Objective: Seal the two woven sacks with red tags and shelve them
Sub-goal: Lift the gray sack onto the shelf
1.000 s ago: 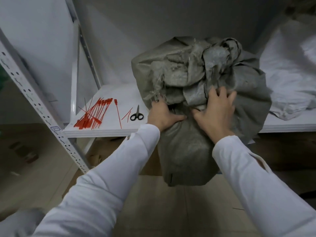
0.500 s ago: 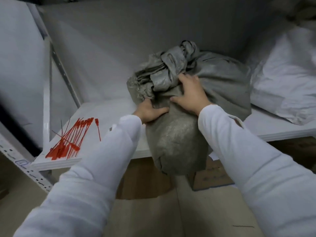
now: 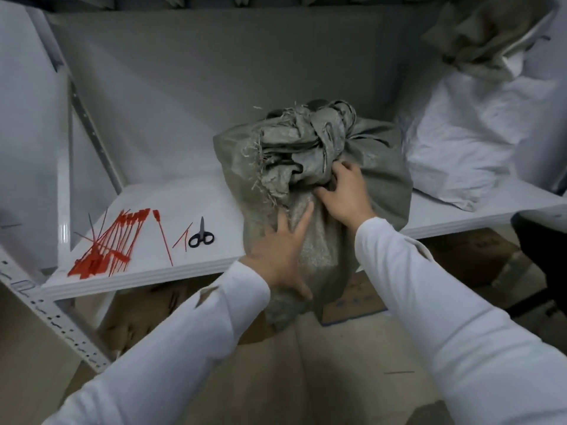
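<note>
A full grey woven sack (image 3: 377, 176) lies on the white shelf (image 3: 196, 197), its bunched neck turned up and its bottom hanging over the front edge. My left hand (image 3: 282, 256) presses flat with spread fingers on the sack's near end. My right hand (image 3: 345, 191) grips the gathered cloth at the neck. No red tag shows on the neck. A bundle of red tags (image 3: 110, 243) lies at the shelf's left front. A white woven sack (image 3: 478, 133) rests on the shelf at the right.
Black scissors (image 3: 201, 236) and two loose red tags (image 3: 162, 237) lie between the bundle and the grey sack. A perforated shelf post (image 3: 52, 320) runs down the left. Cardboard boxes (image 3: 356, 299) sit below the shelf. A dark object (image 3: 540, 240) stands at the right edge.
The grey sack has gone further onto the shelf and settled there. My left hand moved from the neck down to the sack's near end and spread flat.
</note>
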Action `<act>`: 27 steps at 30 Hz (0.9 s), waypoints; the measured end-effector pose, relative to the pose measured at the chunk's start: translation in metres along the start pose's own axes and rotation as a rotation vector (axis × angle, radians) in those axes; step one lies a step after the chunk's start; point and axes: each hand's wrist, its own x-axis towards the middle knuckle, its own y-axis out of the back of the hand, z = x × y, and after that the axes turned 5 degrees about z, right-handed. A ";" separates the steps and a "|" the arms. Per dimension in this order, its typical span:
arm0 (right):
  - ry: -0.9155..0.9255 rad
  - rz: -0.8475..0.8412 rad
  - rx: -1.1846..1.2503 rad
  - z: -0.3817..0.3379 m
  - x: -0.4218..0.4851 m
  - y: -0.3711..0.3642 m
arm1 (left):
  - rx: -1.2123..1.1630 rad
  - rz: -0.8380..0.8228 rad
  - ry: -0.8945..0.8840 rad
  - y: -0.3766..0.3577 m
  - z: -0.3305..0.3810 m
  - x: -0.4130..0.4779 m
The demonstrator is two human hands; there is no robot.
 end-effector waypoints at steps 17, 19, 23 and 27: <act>0.161 0.319 0.338 -0.025 0.026 0.039 | -0.142 0.281 0.132 0.010 -0.005 0.131; 0.160 0.339 0.340 -0.024 0.033 0.039 | -0.168 0.273 0.126 0.010 -0.006 0.138; 0.120 0.318 0.195 0.005 0.040 0.022 | -0.150 0.335 0.089 0.011 -0.012 0.143; -0.204 0.166 -0.174 0.051 0.050 0.019 | -0.171 0.327 0.102 0.017 -0.013 0.144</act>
